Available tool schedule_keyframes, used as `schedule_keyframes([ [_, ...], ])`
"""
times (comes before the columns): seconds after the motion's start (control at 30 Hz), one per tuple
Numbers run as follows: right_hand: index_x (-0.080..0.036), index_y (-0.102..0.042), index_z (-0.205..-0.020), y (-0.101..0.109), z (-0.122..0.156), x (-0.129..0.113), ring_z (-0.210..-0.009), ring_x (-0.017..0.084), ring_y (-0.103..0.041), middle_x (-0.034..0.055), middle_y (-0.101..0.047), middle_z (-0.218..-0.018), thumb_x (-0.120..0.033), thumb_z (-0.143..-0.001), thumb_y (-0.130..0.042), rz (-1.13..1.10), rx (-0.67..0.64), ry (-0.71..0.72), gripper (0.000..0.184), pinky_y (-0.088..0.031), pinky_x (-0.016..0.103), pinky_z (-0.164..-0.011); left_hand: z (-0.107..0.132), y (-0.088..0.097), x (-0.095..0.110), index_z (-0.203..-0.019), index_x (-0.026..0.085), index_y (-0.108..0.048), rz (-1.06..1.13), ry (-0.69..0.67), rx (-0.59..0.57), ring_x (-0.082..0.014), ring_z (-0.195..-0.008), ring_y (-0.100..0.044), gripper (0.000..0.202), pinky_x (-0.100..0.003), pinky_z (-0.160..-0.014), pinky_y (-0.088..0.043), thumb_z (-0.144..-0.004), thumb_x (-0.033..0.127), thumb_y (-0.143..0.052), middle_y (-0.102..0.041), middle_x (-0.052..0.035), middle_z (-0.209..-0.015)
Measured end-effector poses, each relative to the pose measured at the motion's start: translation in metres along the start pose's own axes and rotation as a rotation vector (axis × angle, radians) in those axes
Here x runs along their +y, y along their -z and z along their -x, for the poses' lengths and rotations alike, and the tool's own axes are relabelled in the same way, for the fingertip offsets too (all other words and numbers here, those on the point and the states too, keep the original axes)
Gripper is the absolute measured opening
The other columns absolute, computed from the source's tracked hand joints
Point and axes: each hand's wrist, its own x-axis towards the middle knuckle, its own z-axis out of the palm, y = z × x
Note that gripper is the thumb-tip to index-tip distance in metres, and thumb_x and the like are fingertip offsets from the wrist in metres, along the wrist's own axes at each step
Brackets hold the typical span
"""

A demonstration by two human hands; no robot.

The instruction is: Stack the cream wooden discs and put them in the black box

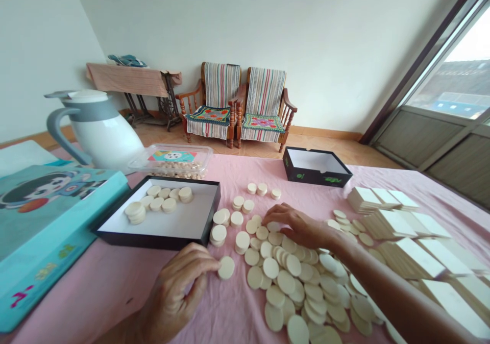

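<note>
Left hand (176,286) touches one disc (227,268); right hand (295,225) overlies the heap (286,282).

The discs (271,268) seem to be made of bare wood, and their faces look smooth and dull. The worktop (375,175) is covered with soft, creased cloth (225,308). The jug (107,137) looks to be made of smooth plastic, and light is thrown back by its shiny side. The tub (172,160) is made of clear, shiny plastic. The chairs (239,105) are built from glossy wood and draped with woven covers (266,89).
</note>
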Motion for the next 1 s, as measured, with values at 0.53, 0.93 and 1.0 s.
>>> schedule_keyframes([
  [0.53,-0.019,-0.062,-0.094,-0.001,0.004,0.009,-0.076,0.015,-0.056,0.0052,-0.058,-0.088,-0.004,-0.073,-0.055,0.066,0.075,-0.151,0.026,-0.045,0.027,-0.070,0.000,0.001,0.001,-0.092,0.016,-0.060,0.009,-0.017,0.020,-0.0155,-0.082,-0.059,0.024,-0.026,-0.073,-0.050,-0.080,-0.001,-0.048,-0.064,-0.0051,-0.082],
  [0.93,-0.018,-0.059,-0.082,0.009,-0.033,0.072,-0.063,0.013,-0.052,0.0022,-0.057,-0.077,-0.020,-0.072,-0.059,0.272,0.539,-0.325,0.010,-0.041,0.026,-0.062,0.002,0.000,-0.002,-0.094,0.016,-0.060,0.008,-0.007,0.007,-0.0155,-0.082,-0.059,0.025,-0.026,-0.073,-0.050,-0.080,-0.001,-0.048,-0.063,-0.0051,-0.082],
  [1.0,-0.018,-0.059,-0.082,0.006,-0.036,0.076,-0.065,0.014,-0.053,0.0027,-0.058,-0.077,-0.022,-0.073,-0.060,0.255,0.541,-0.308,0.010,-0.042,0.026,-0.063,0.003,0.000,-0.002,-0.094,0.016,-0.060,0.014,-0.005,0.005,-0.0155,-0.082,-0.059,0.025,-0.027,-0.073,-0.050,-0.080,-0.001,-0.048,-0.063,-0.0052,-0.082],
])
